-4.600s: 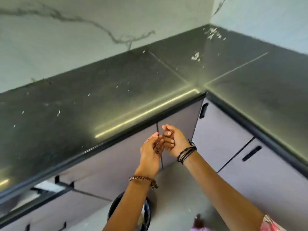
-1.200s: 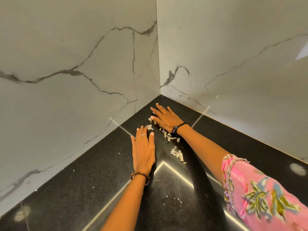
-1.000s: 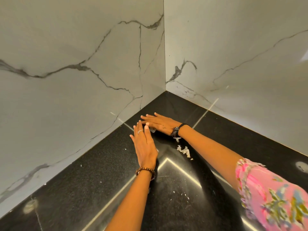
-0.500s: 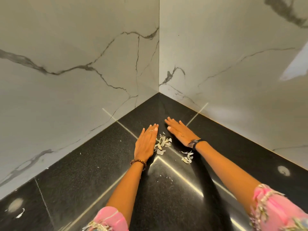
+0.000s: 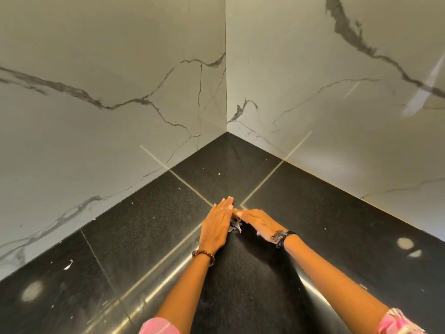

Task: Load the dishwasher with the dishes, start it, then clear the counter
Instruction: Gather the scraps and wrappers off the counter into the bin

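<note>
A small heap of pale scraps (image 5: 235, 225) lies on the black counter (image 5: 149, 227), in the corner where two marble walls meet. My left hand (image 5: 216, 225) lies flat on the counter with straight fingers, pressed against the heap's left side. My right hand (image 5: 258, 222) lies flat on the heap's right side, its fingertips touching my left fingertips. Both hands enclose the scraps in a wedge, and most of the heap is hidden under them.
Marble walls (image 5: 108, 112) rise on the left and right of the corner. A few white specks (image 5: 68, 265) lie scattered on the counter at the left. Pale light spots (image 5: 405, 243) reflect off the counter on the right.
Both hands have slid toward me and closed together, sweeping the scattered scraps into one heap between them. Earlier, the hands were below the counter's front edge.
</note>
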